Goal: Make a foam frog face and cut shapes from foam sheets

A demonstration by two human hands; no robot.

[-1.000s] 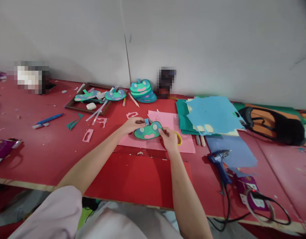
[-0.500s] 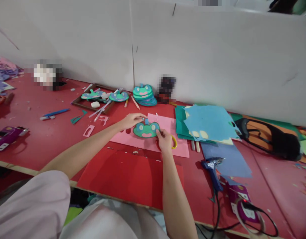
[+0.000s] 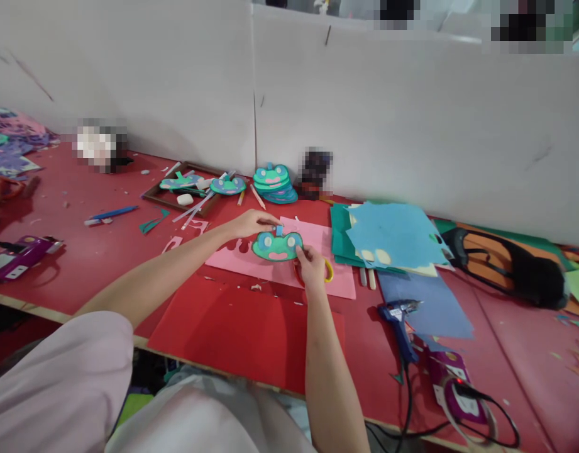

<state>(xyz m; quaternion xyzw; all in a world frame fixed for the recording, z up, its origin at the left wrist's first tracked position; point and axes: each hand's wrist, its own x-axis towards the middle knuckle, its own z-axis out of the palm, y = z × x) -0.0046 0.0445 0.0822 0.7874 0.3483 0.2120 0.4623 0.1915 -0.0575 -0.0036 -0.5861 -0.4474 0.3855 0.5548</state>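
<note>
A green and blue paper frog face with a pink mouth lies on a pink sheet in the middle of the red table. My left hand pinches a small blue tab at the frog's top edge. My right hand pinches the frog's lower right edge, its fingers closed. Yellow-handled scissors lie just under and right of my right hand.
A stack of finished frog faces stands by the white wall. A brown tray with sticks and paper parts is left of it. Blue and green sheets lie at the right, a blue glue gun with cable nearer me, a red sheet in front.
The view has tilted up and shifted, so the table looks farther away. Both hands stay on the frog face, which has turned to lie flat on the pink sheet.
</note>
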